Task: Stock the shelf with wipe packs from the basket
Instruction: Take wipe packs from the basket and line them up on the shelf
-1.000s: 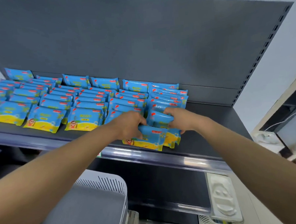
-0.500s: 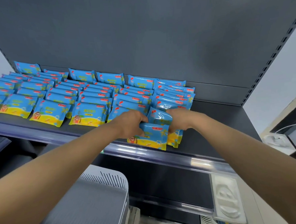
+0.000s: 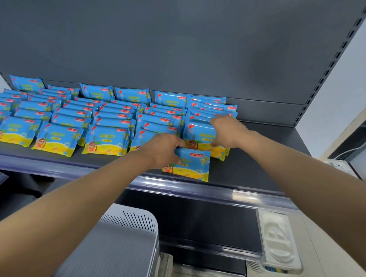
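Note:
Several rows of blue-and-yellow wipe packs (image 3: 59,138) lie overlapping on the dark shelf (image 3: 255,168). My left hand (image 3: 163,150) grips one wipe pack (image 3: 190,165) near the shelf's front edge, ahead of the rows. My right hand (image 3: 228,131) rests on the front packs of the rightmost row (image 3: 201,133), fingers curled over a pack's right edge. The white basket (image 3: 131,221) stands below the shelf at lower left; its contents are hidden.
The shelf's right end past the last row is bare dark metal up to the perforated upright (image 3: 330,62). A lower shelf rail (image 3: 204,247) runs beneath. A white moulded tray (image 3: 278,239) sits at lower right.
My hands have drawn apart: the right one moved up onto the rightmost row, the left one keeps the front pack. The view has tilted and shifted slightly.

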A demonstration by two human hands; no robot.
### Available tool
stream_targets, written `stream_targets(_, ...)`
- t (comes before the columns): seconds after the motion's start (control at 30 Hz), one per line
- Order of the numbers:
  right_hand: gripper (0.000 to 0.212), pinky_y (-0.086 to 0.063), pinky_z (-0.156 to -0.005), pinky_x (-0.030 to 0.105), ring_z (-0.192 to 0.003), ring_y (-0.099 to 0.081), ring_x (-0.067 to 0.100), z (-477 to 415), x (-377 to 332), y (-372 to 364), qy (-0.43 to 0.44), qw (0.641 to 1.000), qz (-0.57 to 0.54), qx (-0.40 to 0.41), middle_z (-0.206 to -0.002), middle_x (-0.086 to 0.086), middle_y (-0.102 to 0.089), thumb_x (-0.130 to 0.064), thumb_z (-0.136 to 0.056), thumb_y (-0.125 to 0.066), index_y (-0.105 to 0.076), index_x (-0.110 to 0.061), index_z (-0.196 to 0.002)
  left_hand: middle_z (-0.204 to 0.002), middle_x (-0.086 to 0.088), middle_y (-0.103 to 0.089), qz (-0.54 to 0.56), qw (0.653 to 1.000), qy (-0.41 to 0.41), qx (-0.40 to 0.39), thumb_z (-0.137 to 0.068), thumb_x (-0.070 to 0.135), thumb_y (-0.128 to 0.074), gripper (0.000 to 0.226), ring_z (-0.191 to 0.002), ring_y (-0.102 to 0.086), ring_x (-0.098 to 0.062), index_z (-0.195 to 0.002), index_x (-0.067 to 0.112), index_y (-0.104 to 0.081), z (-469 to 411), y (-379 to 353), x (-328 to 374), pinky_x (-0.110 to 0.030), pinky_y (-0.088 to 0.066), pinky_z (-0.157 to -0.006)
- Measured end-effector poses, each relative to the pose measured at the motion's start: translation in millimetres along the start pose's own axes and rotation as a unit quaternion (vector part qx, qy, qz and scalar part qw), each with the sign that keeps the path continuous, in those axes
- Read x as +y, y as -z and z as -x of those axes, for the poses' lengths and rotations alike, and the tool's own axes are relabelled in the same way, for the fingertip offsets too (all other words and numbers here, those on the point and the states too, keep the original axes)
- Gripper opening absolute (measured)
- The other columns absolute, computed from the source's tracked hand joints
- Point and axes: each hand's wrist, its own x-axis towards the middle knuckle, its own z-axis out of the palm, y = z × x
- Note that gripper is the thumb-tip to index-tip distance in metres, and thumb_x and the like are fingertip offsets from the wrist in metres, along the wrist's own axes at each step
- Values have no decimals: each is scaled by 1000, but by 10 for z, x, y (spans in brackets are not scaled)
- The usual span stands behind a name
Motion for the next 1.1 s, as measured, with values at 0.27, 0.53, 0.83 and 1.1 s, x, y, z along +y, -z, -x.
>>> stream_targets(0.27, 45, -47, -84, 26, -110, -55, 22, 86, 175, 169, -16, 982, -183, -30, -122, 9, -56, 7, -85, -47, -54, -11, -126, -113, -5, -62, -73, 997, -17, 36, -85, 30, -64, 39, -105, -55, -25, -121, 16, -57, -336, -103, 113, -34, -42, -91)
stream_targets(0.53, 37, -42, -87, 23, -110, -57, 19, 207, 132, 237, -18, 980, -187, 70, -122, 9, -61, 2, -86, -50, -60, -10, -120, -124, -3, -50, -194, 976, -65, 78, -83, 39, -63, 45, -117, -42, -23, -122, 20, -50, -578, -204, 154, -36, -26, -97)
stream_targets(0.83, 35, -43, -98, 37, -115, -53, 24, 184, -98, 352, 0, 978, -163, 128, -125, 11, -56, -5, -89, -49, -58, -12, -122, -126, -3, -44, -151, 982, -46, 100, -81, 37, -65, 57, -119, -38, -23, -130, 19, -41, -394, -174, 33, -37, -26, -101)
stream_targets(1.1, 29, -44, -90, 39, -111, -51, 30, 16, -598, 506, 50, 970, -123, 203, -117, 12, -55, -16, -92, -51, -58, -11, -119, -122, -4, -49, -117, 964, -8, 238, -85, 28, -63, 47, -117, -42, -25, -128, 16, -47, 139, 180, -227, -34, -24, -97)
